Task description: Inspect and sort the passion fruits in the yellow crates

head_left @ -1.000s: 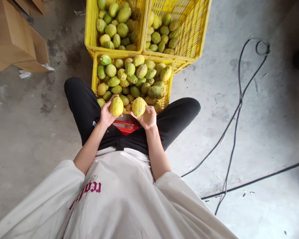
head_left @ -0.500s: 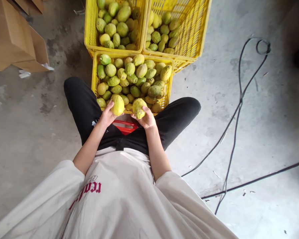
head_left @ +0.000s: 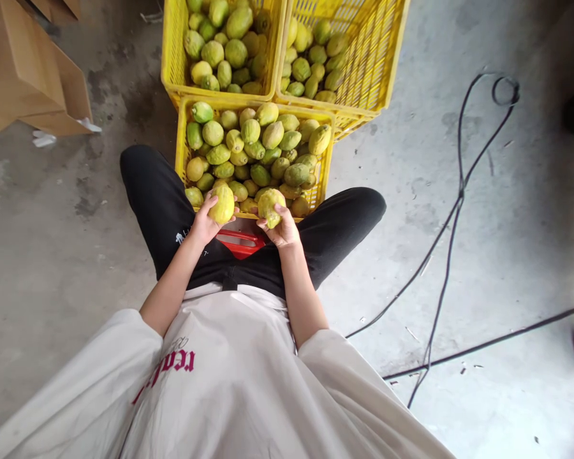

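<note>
My left hand (head_left: 203, 223) is closed round a yellow-green fruit (head_left: 222, 202). My right hand (head_left: 283, 231) grips a second, rougher yellow-green fruit (head_left: 270, 207). Both fruits are held just above the near rim of a yellow crate (head_left: 180, 137) that stands between my knees and is heaped with several more green and yellow fruits. A red object (head_left: 240, 243) shows under my hands, between my legs.
Two more yellow crates (head_left: 171, 51) (head_left: 377, 70) of fruit stand behind the near one. Cardboard boxes (head_left: 23, 76) lie at the far left. Black cables (head_left: 452, 210) run across the concrete floor on the right.
Both hands have turned their fruits and shifted them slightly forward, towards the near crate's rim. The crates and cables are where they were.
</note>
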Available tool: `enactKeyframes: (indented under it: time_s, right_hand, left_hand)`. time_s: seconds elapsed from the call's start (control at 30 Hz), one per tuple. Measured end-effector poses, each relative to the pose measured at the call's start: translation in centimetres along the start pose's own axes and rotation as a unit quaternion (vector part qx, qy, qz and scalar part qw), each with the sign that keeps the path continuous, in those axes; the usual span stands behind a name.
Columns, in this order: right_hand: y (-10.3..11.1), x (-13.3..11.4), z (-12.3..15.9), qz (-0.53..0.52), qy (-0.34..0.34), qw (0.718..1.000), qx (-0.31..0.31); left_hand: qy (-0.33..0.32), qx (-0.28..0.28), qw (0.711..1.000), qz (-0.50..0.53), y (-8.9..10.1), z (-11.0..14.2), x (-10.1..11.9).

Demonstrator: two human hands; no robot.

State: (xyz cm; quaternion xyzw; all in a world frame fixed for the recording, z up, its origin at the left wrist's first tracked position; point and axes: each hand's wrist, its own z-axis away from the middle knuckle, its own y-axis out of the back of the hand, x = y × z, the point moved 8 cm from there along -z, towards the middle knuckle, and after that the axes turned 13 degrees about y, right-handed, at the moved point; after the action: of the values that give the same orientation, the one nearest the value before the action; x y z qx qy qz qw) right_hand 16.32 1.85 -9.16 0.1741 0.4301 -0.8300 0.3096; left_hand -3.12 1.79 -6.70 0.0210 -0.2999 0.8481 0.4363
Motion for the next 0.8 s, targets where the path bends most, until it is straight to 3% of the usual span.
enactKeyframes:
  time_s: [0.33,0.6,0.8]
  right_hand:
    - [-1.3,-1.8,0.3,-0.065,0.061,0.996,-0.025]
    - [-0.1,-0.9,-0.4,-0.06,0.017,0.998,-0.027]
    - [0.2,-1.0,-0.3,-0.1,0.015,0.994,0.04]
  left_hand:
    - [-0.009,-0.01,0.998,0.058,-0.4,0.6,0.1]
    - [0.004,0.007,1.0,0.026,0.1,0.4,0.0]
    - [-0.013,-0.038,0.999,-0.002,-1.5,1.3,0.1]
